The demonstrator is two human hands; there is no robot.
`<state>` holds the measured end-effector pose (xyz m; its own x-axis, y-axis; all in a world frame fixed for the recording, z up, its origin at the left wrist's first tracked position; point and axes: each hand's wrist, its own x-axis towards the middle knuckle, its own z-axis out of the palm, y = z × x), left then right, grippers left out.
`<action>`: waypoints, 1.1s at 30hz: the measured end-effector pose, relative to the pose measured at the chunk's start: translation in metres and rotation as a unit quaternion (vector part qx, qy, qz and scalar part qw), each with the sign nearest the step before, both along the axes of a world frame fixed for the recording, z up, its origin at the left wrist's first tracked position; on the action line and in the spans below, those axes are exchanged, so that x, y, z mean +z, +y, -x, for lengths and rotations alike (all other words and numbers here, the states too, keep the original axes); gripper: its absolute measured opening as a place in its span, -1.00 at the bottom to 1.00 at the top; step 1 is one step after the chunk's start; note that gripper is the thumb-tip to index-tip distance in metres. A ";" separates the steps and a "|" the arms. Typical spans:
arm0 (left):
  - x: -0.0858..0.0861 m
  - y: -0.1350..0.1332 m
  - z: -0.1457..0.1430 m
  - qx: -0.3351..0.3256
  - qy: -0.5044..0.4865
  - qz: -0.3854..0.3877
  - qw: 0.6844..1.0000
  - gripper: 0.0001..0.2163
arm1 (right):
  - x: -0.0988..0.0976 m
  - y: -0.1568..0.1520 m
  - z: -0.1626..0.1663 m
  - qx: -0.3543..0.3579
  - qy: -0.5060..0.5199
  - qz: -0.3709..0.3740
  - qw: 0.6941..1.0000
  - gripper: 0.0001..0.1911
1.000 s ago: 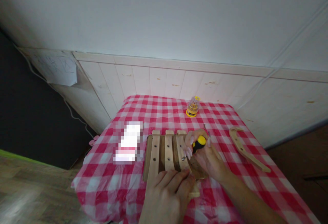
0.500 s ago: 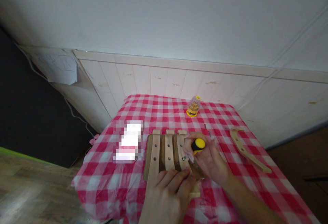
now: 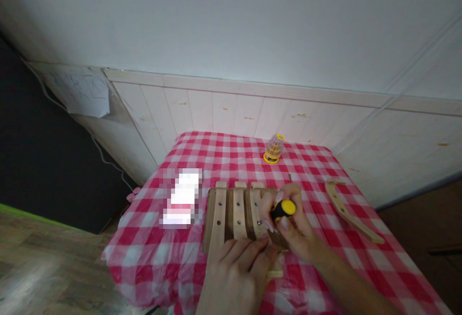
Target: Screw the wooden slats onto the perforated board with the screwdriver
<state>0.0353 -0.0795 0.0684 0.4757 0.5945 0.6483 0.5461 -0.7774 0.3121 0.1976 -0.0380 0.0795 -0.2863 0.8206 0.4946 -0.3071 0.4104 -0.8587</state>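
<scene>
A wooden piece with several curved slats lies on the table; its left slat [image 3: 220, 213] and middle slat [image 3: 238, 211] each show two dark screw heads. My left hand [image 3: 241, 267] rests across the near part, fingers closed on the right slat [image 3: 257, 191]. In my right hand [image 3: 298, 235] is a screwdriver [image 3: 286, 208] with a yellow-and-black handle, gripped over that same slat. Its tip is hidden behind my fingers, near a screw [image 3: 259, 222] in the slat.
At the back stands a clear bit case [image 3: 274, 149] with a yellow base. A loose curved slat [image 3: 350, 214] lies to the right, and a blurred white rectangular item [image 3: 182, 197] to the left. A red-and-white checked cloth [image 3: 224, 149] covers the table, against a white wall.
My right hand has turned and shifted slightly to the right with the screwdriver handle. My left hand keeps its place on the slat.
</scene>
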 end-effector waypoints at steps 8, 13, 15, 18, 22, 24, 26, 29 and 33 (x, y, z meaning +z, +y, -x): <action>0.000 -0.001 0.002 -0.006 0.008 0.011 1.000 -0.61 | -0.003 0.005 -0.001 -0.003 0.046 0.035 0.998 -0.60; -0.002 -0.001 0.002 -0.008 0.008 0.015 1.000 -0.64 | -0.006 0.002 -0.008 0.002 -0.017 -0.016 1.000 -0.69; -0.003 -0.001 0.003 -0.011 0.011 0.014 1.000 -0.69 | -0.004 0.001 -0.008 0.031 -0.011 -0.017 0.999 -0.74; -0.003 -0.001 0.004 -0.009 0.018 0.021 1.000 -0.77 | 0.000 0.000 -0.004 0.057 -0.002 -0.009 0.998 -0.78; -0.003 -0.001 0.003 -0.011 0.019 0.032 0.999 -0.79 | -0.002 0.000 -0.001 0.029 0.013 0.020 0.999 -0.69; -0.002 -0.001 0.003 -0.007 0.014 0.030 0.999 -0.77 | -0.004 0.001 -0.001 0.010 0.023 0.061 0.998 -0.57; -0.002 -0.002 0.003 -0.005 0.011 0.027 1.000 -0.75 | -0.006 0.002 -0.002 -0.005 0.019 0.086 0.996 -0.52; -0.002 -0.003 0.003 -0.008 0.013 0.028 0.999 -0.76 | -0.007 0.003 -0.004 -0.024 -0.020 0.061 0.998 -0.60; -0.004 -0.003 0.003 -0.011 0.013 0.024 1.000 -0.78 | -0.004 0.002 -0.004 -0.045 -0.026 0.030 0.998 -0.73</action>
